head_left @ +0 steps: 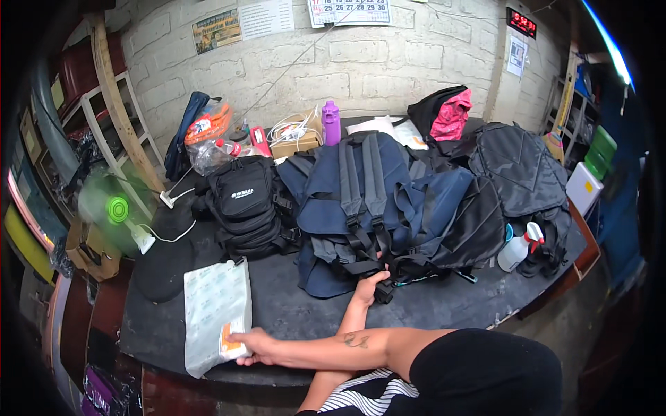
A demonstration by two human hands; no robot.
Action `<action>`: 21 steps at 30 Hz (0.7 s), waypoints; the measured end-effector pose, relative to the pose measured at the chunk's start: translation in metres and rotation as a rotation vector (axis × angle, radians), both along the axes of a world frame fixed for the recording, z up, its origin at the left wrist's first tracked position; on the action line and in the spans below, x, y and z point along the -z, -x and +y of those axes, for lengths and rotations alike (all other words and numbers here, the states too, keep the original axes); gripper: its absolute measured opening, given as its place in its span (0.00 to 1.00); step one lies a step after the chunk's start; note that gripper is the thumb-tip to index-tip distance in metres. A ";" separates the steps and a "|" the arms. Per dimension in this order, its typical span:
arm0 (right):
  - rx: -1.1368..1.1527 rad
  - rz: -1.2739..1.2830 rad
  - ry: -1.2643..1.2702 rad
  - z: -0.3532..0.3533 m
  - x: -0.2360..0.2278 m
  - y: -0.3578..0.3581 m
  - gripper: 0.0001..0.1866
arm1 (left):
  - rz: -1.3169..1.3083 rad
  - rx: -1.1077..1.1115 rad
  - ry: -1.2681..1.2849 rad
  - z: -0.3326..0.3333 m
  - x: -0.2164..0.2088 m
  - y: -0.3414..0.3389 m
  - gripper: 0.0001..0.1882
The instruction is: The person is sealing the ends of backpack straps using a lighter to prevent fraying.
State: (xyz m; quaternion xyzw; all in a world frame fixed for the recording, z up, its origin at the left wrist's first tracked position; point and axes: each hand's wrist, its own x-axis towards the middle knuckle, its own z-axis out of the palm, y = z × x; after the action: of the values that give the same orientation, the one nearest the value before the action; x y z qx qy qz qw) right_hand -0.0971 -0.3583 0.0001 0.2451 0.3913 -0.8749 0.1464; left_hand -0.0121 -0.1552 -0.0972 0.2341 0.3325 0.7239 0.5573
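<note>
Where the right hand lies: the right hand [253, 344] is reached across to the person's left at the near edge of the dark table [291, 315], its forearm crossed over the other arm.
Right fingers: they are closed over the near, orange-marked end of the white packet [211, 305], which is gripped at that corner.
White packet: it is laid flat on the near left part of the table, just beside a black cap [163, 267].
Left hand: the left hand [369, 283] is stretched forward to the bottom of the navy backpack [361, 187].
Left fingers: they are curled around a black strap [383, 291] at the backpack's lower edge.
Navy backpack: it is laid straps-up at the middle of the table, touching other bags on both sides.
Black bag [246, 204]: it is set to the left of the navy backpack.
Spray bottle [519, 248]: it is stood at the right, against a dark backpack [520, 173].
Green fan [114, 208]: it is placed past the table's left end.
Far edge: a cardboard box [297, 139], a purple bottle [331, 123] and a pink cloth [452, 114] are seen near the brick wall [388, 62].
</note>
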 end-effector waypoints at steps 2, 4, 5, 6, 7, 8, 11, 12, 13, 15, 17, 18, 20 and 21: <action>-0.018 0.137 -0.041 0.043 -0.034 -0.011 0.21 | -0.032 0.027 -0.004 0.002 0.002 -0.003 0.33; -0.032 0.229 -0.053 0.082 -0.074 -0.020 0.22 | -0.079 0.017 0.043 -0.006 -0.001 -0.002 0.33; -0.024 0.261 -0.024 0.103 -0.092 -0.027 0.22 | -0.125 0.027 0.093 -0.007 -0.008 -0.003 0.34; -0.012 0.327 -0.020 0.133 -0.110 -0.043 0.22 | 0.019 -0.010 0.099 -0.002 -0.017 -0.011 0.32; -0.006 0.353 -0.095 0.149 -0.139 -0.062 0.22 | 0.022 0.002 0.094 0.003 -0.010 -0.013 0.32; 0.012 0.385 -0.152 0.152 -0.166 -0.074 0.22 | -0.149 -0.010 -0.025 -0.001 0.004 -0.005 0.31; 0.054 0.426 -0.419 0.196 -0.237 -0.137 0.22 | 0.002 0.040 0.056 0.010 0.028 0.002 0.20; 0.090 0.427 -0.522 0.215 -0.254 -0.158 0.21 | -0.020 0.014 0.039 0.014 0.031 -0.001 0.17; 0.147 0.420 -0.578 0.229 -0.272 -0.178 0.21 | -0.039 -0.019 0.019 0.017 0.030 -0.002 0.15; 0.290 0.411 -0.643 0.252 -0.307 -0.204 0.21 | 0.033 -0.061 0.031 0.012 0.034 0.005 0.13; 0.438 0.423 -0.626 0.282 -0.333 -0.226 0.21 | 0.076 -0.060 0.012 0.013 0.024 0.001 0.13; 0.430 0.424 -0.672 0.306 -0.342 -0.233 0.21 | -0.031 -0.032 0.033 0.010 0.010 -0.007 0.16; 0.449 0.432 -0.729 0.346 -0.358 -0.223 0.21 | -0.050 -0.033 0.061 0.004 -0.010 -0.010 0.18; 0.486 0.419 -0.741 0.362 -0.365 -0.215 0.20 | -0.041 -0.016 0.058 0.002 -0.005 -0.009 0.19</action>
State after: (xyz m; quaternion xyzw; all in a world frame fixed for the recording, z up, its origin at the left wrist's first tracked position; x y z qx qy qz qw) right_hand 0.1183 0.0042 0.3654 0.1835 0.6288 -0.7162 -0.2408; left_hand -0.0030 -0.1530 -0.0918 0.2004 0.3436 0.7231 0.5647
